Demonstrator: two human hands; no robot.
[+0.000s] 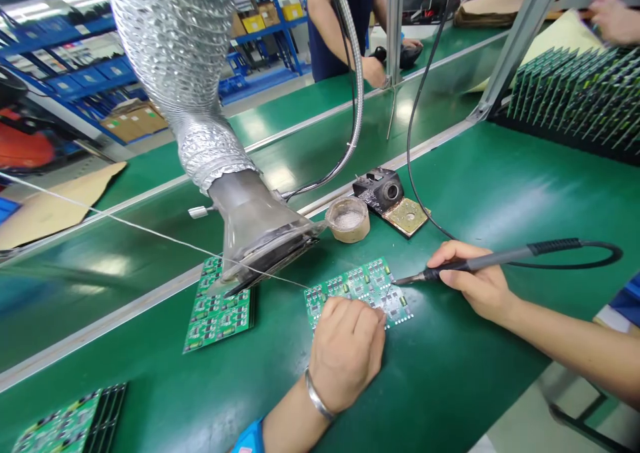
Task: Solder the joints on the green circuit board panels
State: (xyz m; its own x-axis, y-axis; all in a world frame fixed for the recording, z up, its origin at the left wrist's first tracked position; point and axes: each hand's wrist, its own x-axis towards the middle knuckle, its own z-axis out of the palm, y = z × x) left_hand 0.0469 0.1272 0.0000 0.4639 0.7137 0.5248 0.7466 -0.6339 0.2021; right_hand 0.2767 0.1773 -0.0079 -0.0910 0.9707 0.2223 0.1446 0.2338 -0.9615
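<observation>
A green circuit board [360, 277] with several small parts lies flat on the bench. My left hand [347, 350], closed, rests over its near edge, with a silver bangle at the wrist. From its pinched fingertips a thin solder wire [387, 296] leads up towards the iron's tip; the fingers hide the rest of their grip. My right hand [473, 283] is closed around a soldering iron [495, 260], held like a pen from the right. The iron's tip points left and meets the board near its right side, though exact contact is too small to tell.
A fume extractor hood [260, 233] hangs low over a stack of circuit boards [220, 320]. Behind are a round tub [347, 220] and an iron stand [383, 190]. More boards stand in a rack [575, 100]; another stack [70, 420] lies front left. A co-worker [345, 26] stands opposite.
</observation>
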